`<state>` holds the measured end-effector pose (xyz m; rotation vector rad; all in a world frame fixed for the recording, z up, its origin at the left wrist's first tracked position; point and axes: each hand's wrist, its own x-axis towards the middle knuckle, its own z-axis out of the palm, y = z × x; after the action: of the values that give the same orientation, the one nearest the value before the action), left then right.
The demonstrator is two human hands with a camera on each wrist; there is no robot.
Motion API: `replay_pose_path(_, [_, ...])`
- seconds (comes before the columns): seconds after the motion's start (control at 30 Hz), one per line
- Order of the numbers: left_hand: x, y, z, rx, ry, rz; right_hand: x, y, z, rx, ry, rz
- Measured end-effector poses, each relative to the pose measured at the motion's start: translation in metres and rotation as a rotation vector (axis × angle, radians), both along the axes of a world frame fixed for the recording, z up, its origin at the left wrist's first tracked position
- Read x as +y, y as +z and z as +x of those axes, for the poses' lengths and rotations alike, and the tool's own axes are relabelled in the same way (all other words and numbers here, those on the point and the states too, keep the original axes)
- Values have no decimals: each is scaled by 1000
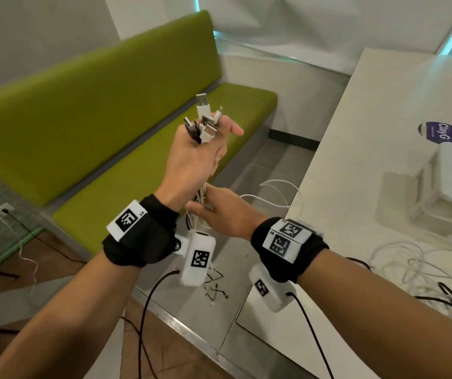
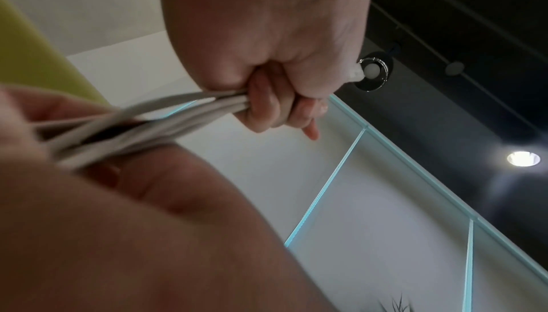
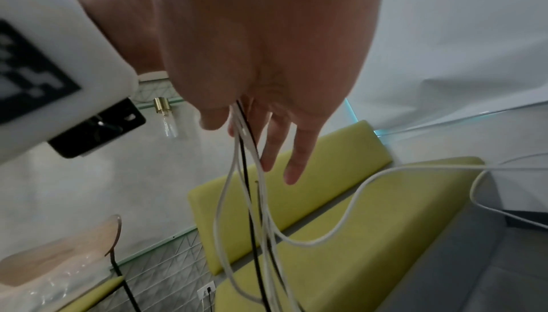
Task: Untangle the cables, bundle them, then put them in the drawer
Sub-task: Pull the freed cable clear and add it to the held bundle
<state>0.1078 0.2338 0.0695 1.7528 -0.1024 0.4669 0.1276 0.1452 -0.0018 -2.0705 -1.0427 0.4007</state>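
Observation:
My left hand (image 1: 201, 151) is raised over the green bench and grips a bunch of white and black cables (image 1: 205, 124); their USB plugs stick up out of the fist. In the left wrist view that hand (image 2: 267, 97) is curled tight round the white strands (image 2: 184, 111). Just below it my right hand (image 1: 208, 209) pinches the same cables between thumb and fingers. In the right wrist view the strands (image 3: 246, 176) leave that hand (image 3: 234, 115) and hang in loose loops, with the other fingers hanging straight. The trailing cable ends (image 1: 424, 269) lie tangled on the white table (image 1: 370, 119).
A green bench (image 1: 96, 105) runs along the wall at left. A white plastic drawer-like unit (image 1: 443, 192) stands on the table at right, behind a purple sticker (image 1: 443, 133). Black camera leads hang from both wrists to the floor.

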Motion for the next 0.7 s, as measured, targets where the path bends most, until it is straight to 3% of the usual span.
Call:
replay_pose_path(0.17, [4,10,-2,-87,-33,-6,6,3,4,-99,-124,168])
replay_pose_path(0.23, [8,5,-1,-45,-45,77,10,1,7,35,-66,73])
replay_pose_path(0.3, [13,-6,-1,72,-37,154,10,-3,11,187,89,-149])
replay_pose_path(0.37, [18,-19,-1,152,-38,145,3,-8,16,143,129,-322])
replay_pose_path(0.47, [11,-33,-1,156,-90,132,-15,-16,20,41,17,-368])
replay_pose_path(0.7, [-41,-59,8,233,-254,230,-93,-11,23,112,-26,-420])
